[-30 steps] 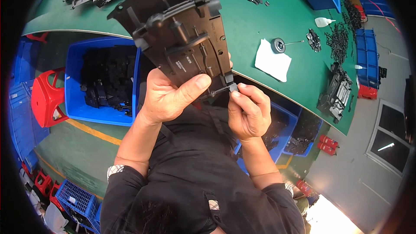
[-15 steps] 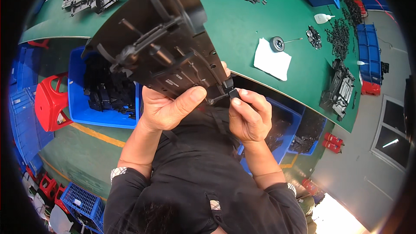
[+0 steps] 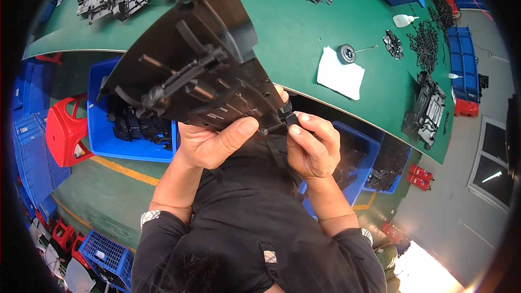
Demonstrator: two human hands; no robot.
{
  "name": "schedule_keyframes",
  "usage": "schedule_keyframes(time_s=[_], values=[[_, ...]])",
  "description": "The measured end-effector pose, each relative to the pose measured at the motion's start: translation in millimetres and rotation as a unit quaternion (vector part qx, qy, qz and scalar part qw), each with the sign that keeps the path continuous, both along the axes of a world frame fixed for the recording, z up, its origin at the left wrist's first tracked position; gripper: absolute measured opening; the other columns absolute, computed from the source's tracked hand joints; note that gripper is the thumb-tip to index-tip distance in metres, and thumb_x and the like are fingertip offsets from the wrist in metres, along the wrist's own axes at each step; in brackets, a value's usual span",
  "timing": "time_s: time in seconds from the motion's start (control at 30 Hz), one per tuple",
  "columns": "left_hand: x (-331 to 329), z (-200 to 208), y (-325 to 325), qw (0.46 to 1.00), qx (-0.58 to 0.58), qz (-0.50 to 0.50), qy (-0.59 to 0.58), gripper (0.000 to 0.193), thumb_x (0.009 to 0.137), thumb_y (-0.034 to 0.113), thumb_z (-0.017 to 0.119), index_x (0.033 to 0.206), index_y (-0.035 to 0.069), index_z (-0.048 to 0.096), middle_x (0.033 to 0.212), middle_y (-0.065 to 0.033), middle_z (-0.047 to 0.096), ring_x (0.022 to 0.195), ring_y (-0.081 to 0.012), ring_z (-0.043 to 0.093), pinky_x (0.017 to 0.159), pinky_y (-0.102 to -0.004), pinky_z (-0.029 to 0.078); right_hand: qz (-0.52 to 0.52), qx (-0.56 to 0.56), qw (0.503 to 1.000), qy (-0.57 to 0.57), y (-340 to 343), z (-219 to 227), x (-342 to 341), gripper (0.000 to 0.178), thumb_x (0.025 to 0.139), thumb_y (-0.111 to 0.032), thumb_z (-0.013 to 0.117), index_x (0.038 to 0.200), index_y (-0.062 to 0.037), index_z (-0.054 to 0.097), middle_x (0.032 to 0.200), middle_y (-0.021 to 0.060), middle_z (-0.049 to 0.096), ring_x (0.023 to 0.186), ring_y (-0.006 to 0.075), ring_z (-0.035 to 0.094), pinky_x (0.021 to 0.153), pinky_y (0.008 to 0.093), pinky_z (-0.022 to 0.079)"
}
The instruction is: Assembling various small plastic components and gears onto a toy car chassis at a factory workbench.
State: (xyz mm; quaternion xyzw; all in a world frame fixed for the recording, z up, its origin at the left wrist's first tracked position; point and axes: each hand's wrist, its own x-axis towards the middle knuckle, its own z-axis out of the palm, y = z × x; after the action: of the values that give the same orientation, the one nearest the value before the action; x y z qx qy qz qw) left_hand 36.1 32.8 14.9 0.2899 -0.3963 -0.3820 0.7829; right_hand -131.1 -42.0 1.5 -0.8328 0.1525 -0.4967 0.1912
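hands point(image 3: 211, 144) point(image 3: 312, 149): 2 | held panel point(image 3: 190, 68): 1 | pinched part point(image 3: 292, 120): 1 | tabletop wheel point(image 3: 345, 54): 1 | paper point(image 3: 341, 80): 1

Forearms point(image 3: 172, 191) (bare) forward, right fingers point(image 3: 320, 125) pinched

Small pale lettering point(image 3: 215, 114) is appearing on the black molded panel point(image 3: 198, 68); no characters are showing legibly.

The molded panel point(image 3: 209, 35) is showing black with a brownish sheen, the small piece point(image 3: 292, 120) black, the tabletop point(image 3: 287, 54) green, the stool point(image 3: 66, 130) red, the bin point(image 3: 138, 150) blue, the paper point(image 3: 339, 80) white, the floor stripe point(image 3: 127, 171) yellow, while the black shirt point(image 3: 255, 211) is displaying a pale checked cuff point(image 3: 150, 217).
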Motion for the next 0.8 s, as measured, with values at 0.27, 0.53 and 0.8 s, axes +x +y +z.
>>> schedule_keyframes(time_s=[0.27,0.53,0.8], values=[[0.0,3.6,1.7,0.999,0.011,0.008,-0.034,0.034,0.086,0.007,0.064,0.117,-0.005,0.057,0.112,-0.0211,0.061,0.104,-0.0335,0.061,0.092,-0.0467,0.048,-0.003,-0.012,1.0,0.016,-1.6,5.0,3.1,0.034,0.064,0.009,0.075,0.095,-0.0012,0.066,0.098,0.0144,0.063,0.08,0.0271,0.066,0.067,0.0321,0.056],[-0.6,3.6,1.9,0.999,0.029,0.005,-0.025,0.036,0.086,0.008,0.064,0.117,-0.006,0.055,0.112,-0.0211,0.061,0.103,-0.0337,0.061,0.092,-0.0471,0.048,0.009,-0.014,1.0,0.013,-4.2,8.2,5.7,0.035,0.057,0.01,0.074,0.091,0.0005,0.067,0.094,0.0139,0.064,0.077,0.026,0.065,0.064,0.031,0.054],[-0.4,-2.6,-3.1,1.0,0.013,-0.013,0.005,0.039,0.086,0.004,0.063,0.123,-0.004,0.053,0.117,-0.0213,0.06,0.107,-0.0353,0.06,0.093,-0.0488,0.048,0.006,-0.004,1.0,0.018,-8.7,9.8,6.0,0.034,0.058,0.01,0.073,0.09,0.0004,0.068,0.093,0.0136,0.065,0.076,0.0262,0.065,0.063,0.0312,0.054]])
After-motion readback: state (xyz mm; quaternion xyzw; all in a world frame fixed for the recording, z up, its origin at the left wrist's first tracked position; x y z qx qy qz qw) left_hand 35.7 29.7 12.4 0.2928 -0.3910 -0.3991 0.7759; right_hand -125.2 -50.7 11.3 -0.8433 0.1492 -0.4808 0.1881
